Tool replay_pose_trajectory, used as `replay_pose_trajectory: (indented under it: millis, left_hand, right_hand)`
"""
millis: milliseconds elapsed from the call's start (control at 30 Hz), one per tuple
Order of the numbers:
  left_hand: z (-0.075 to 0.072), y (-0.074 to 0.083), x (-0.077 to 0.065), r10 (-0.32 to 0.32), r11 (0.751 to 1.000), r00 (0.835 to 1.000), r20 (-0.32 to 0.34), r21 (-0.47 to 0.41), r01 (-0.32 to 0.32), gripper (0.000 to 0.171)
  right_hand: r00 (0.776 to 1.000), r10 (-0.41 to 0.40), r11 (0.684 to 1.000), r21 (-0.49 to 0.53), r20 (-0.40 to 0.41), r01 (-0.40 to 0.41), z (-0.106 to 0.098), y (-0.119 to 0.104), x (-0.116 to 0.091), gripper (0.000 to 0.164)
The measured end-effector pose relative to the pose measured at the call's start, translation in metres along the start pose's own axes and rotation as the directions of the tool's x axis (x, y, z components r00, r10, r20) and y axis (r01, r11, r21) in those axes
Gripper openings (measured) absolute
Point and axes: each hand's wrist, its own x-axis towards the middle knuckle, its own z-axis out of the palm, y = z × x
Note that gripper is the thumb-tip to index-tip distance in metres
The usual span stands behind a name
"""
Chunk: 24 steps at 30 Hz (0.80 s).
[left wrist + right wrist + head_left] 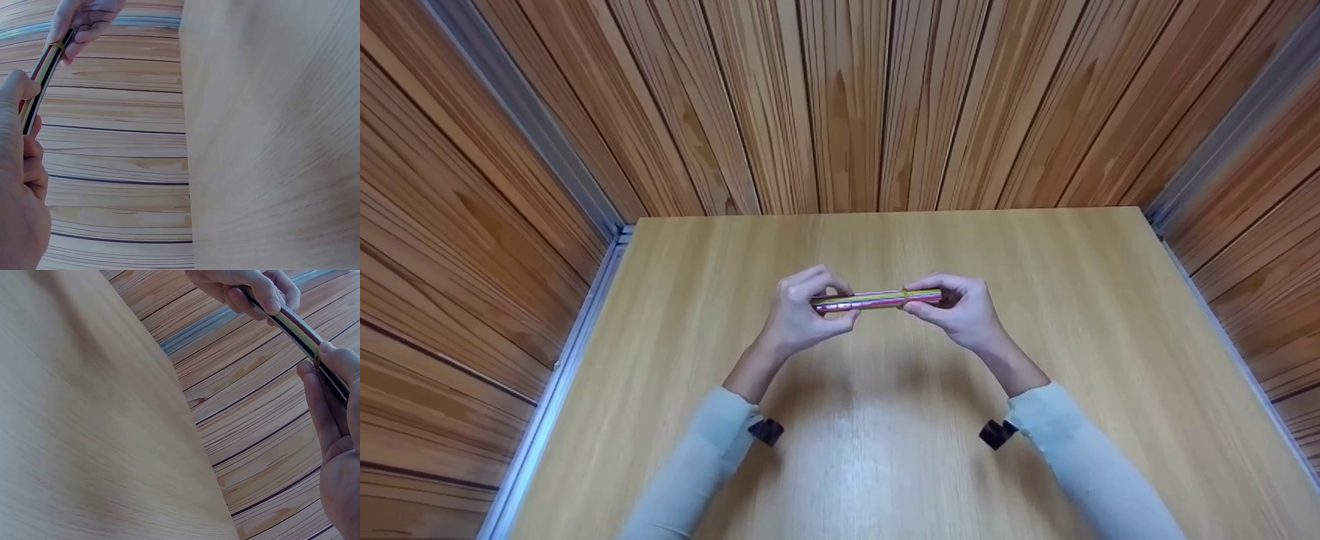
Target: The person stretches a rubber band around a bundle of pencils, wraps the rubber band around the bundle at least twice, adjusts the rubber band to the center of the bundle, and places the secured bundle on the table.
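Note:
Both hands hold a slim bundle of pencils (877, 300), striped in pink, yellow and dark tones, nearly level above the table. My left hand (802, 311) pinches its left end between thumb and fingers. At the other end, my right hand (964, 311) pinches the bundle by thumb and fingertips. A thin yellow rubber band (316, 359) goes round the bundle close to the right thumb. In the left wrist view, red, yellow and black sides of the pencils (48, 73) show between the hands. The bundle's outer ends are partly hidden by the fingers.
Below the hands lies a light wooden table (885, 465), with shadows of the arms on it. Wood-plank walls (847, 112) enclose its back and sides. A metal rail (562, 375) follows the left edge. Small black devices (767, 431) sit at both wrists.

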Motion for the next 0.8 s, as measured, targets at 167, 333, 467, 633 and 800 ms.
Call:
replay_pose_trajectory:
  millis: [167,333,467,633,800]
  left_hand:
    - [0.002,0.0002,0.002,0.011,1.0,1.0,-0.005,-0.001,-0.011,0.018]
    - [0.0025,0.0019,0.0038,0.001,1.0,1.0,0.007,0.002,-0.001,0.019]
    - [0.003,0.003,0.0053,-0.013,1.0,1.0,0.017,0.008,0.013,0.021]
    - [0.0068,0.0037,0.0038,-0.02,1.0,0.999,0.032,0.001,0.02,0.02]
    - [0.0092,0.0072,0.0059,-0.001,1.0,0.997,0.075,-0.01,0.001,0.019]
  right_hand:
    - [1.0,-0.016,1.0,0.009,0.011,0.016,-0.0025,0.0005,0.0009,0.026]
    - [1.0,-0.014,1.0,-0.027,0.022,0.015,-0.006,-0.0041,0.0006,0.026]
    - [1.0,-0.004,0.999,-0.044,0.021,0.005,-0.0069,-0.0063,-0.0012,0.026]
    - [1.0,-0.015,0.997,-0.07,0.024,0.017,-0.0035,-0.0043,-0.0046,0.025]
    - [0.998,-0.029,0.995,-0.095,0.064,0.035,0.003,-0.0023,-0.002,0.026]
